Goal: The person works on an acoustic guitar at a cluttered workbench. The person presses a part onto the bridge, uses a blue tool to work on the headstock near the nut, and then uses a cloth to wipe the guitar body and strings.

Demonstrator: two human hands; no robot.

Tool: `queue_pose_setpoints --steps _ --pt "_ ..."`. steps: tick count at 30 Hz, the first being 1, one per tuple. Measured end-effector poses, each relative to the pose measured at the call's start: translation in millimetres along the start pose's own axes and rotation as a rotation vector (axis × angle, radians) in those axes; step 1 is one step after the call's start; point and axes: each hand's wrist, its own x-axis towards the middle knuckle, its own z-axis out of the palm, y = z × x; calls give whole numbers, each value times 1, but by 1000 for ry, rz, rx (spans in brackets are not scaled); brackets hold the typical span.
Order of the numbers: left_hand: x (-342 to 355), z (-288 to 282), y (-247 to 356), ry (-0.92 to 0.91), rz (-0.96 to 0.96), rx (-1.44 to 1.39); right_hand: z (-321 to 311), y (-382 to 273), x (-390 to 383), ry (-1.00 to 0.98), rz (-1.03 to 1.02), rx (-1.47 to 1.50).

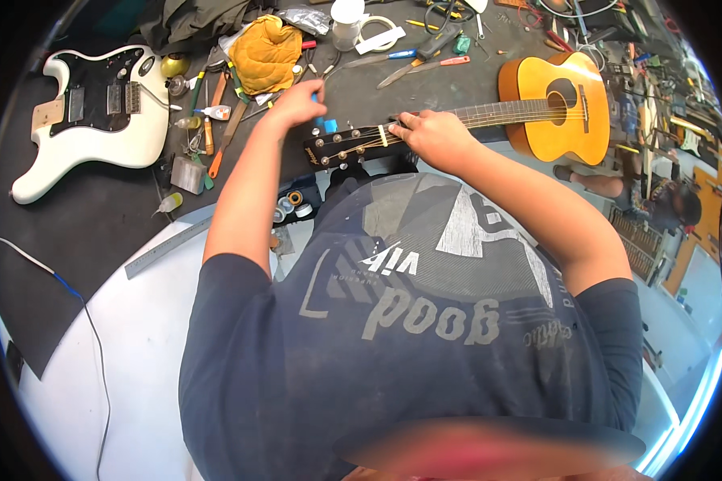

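Note:
An acoustic guitar (521,140) with a yellow-orange top lies across the bench edge in front of me, its black headstock (329,150) to the left and its body to the right. My right hand (435,138) is closed round the neck just right of the white nut (383,135), fingers at the strings. Over the far side of the headstock, my left hand (297,104) is closed on a small blue tool (330,126) beside the tuning pegs. The fingers partly hide that tool, so its exact kind is unclear.
A white electric guitar body (96,120) lies at the left. Beyond my left hand are a yellow work glove (266,56), a file with an orange handle (226,144) and a glue bottle (214,112). Knives (409,68) lie at the back; a metal ruler (168,247) rests along the near edge.

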Motion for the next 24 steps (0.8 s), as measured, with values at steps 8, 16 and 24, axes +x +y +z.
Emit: queue_pose_setpoints --steps 8,16,24 --pt "-1 12 7 -11 -99 -771 1 3 -2 -36 15 21" --pt "4 27 4 -45 -54 -913 5 2 -3 29 31 82" --pt "-3 9 23 -112 -139 -855 18 5 -7 55 23 98"
